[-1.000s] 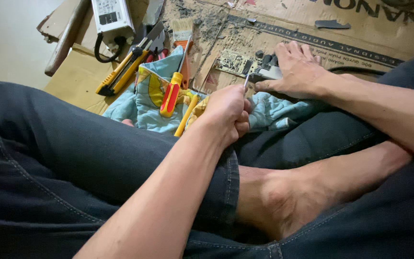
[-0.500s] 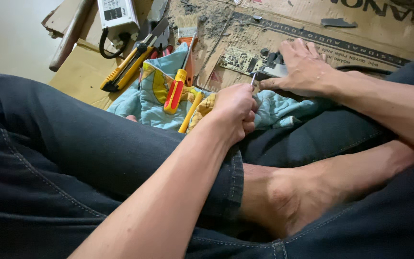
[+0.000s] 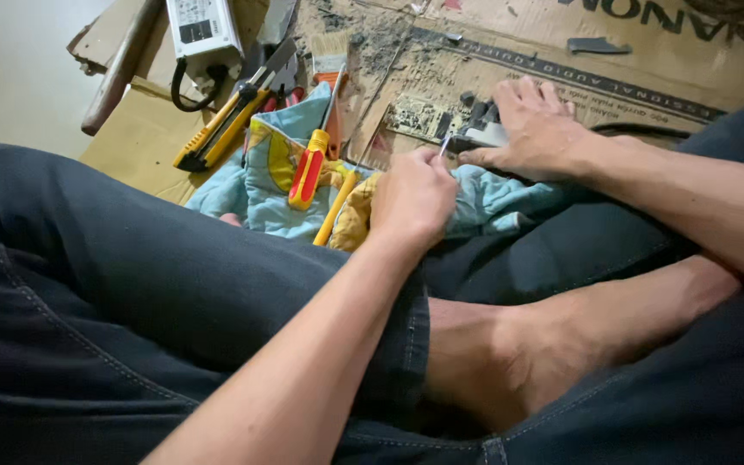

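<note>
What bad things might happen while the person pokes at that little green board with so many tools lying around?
1. The left hand pinches a thin metal tool aimed toward the right hand pressing on the circuit board; a slip might jab those fingers.
2. The bare foot lies close below the work, so a dropped part or tool could land on it.
3. The utility knife and red screwdriver lie loose beside the leg; reaching without looking might mean a scrape.
</note>
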